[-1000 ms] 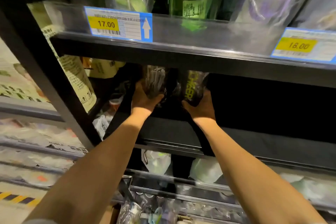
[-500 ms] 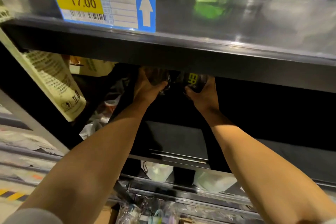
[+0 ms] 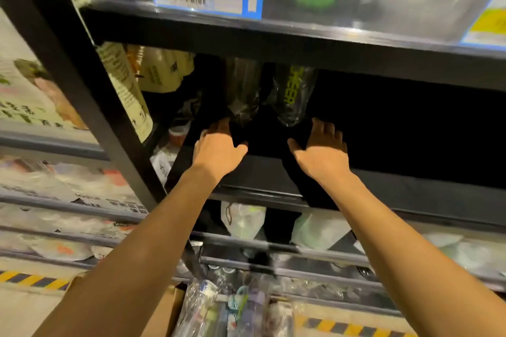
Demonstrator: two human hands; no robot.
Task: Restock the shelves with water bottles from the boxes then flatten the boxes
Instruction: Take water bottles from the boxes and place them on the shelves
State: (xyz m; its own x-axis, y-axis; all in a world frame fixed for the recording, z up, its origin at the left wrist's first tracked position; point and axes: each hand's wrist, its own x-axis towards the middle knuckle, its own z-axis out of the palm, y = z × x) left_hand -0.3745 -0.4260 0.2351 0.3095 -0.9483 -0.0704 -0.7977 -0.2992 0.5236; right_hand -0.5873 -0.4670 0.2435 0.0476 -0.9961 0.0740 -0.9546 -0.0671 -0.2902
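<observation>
The upper shelf [image 3: 273, 44] hides the tops of 2 plastic-wrapped water bottles, the left bottle [image 3: 242, 93] and the right bottle [image 3: 294, 97], standing side by side on the dark shelf [image 3: 397, 189], with the left hand [image 3: 219, 149] and right hand [image 3: 321, 152] just before them, each grip spread open and empty.
</observation>
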